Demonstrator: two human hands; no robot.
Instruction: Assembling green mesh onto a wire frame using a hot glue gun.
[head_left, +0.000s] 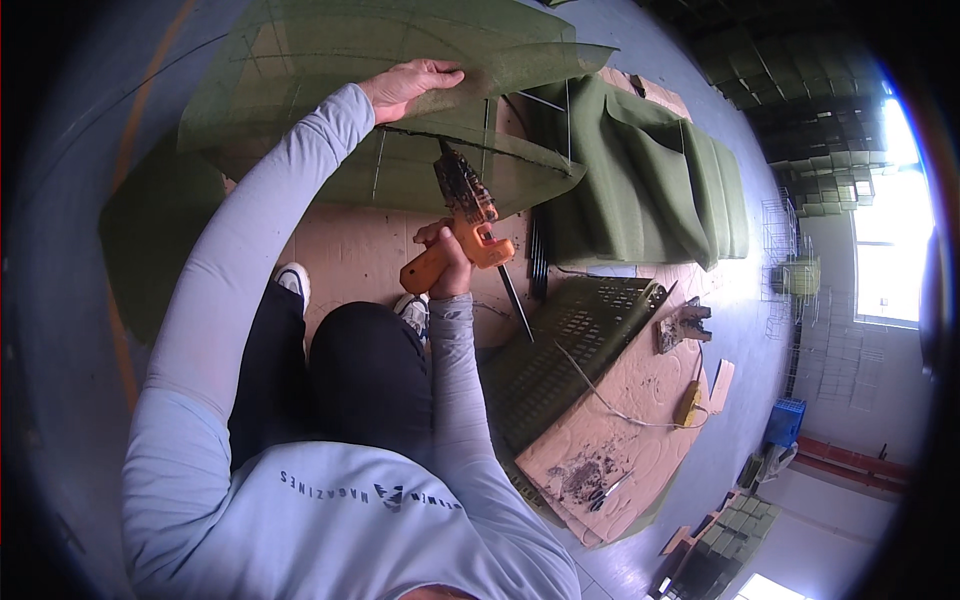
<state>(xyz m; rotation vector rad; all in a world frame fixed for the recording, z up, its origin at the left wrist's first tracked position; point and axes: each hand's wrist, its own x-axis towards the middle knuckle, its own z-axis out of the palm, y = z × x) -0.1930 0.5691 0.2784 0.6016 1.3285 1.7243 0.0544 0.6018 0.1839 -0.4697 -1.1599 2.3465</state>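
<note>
Item, left hand [412, 85], top centre of the frame: grip closed down to a pinch, thumb and fingers on a loose edge of green mesh [320, 60]. I have that edge raised over the rest of the sheet.

Item, right hand [457, 268], centre: grip wrapped round the handle of an orange glue gun [470, 222]. Nozzle crusted black, pointing up the frame, its tip close to a dark line [510, 150] along the mesh. Whether the two touch, or the trigger is pressed, I cannot tell.

Item, black stick [517, 305]: projects from the gun's rear, down the frame.

Item, thin rods [378, 165]: show behind the mesh, upper centre.

Item, draped green cloth [640, 180], upper right of centre.

Item, crate [575, 325], lower right of centre, with cardboard [610, 415] across it; on the cardboard, a yellow-handled tool [688, 405] and scissors [608, 492].

Handling notes, my judgement: keep the pinched edge taut and well off the hot nozzle; follow the dark line at an even pace with light trigger pressure; steady the gun at the handle, and leave the rear stick free of the crate.
</note>
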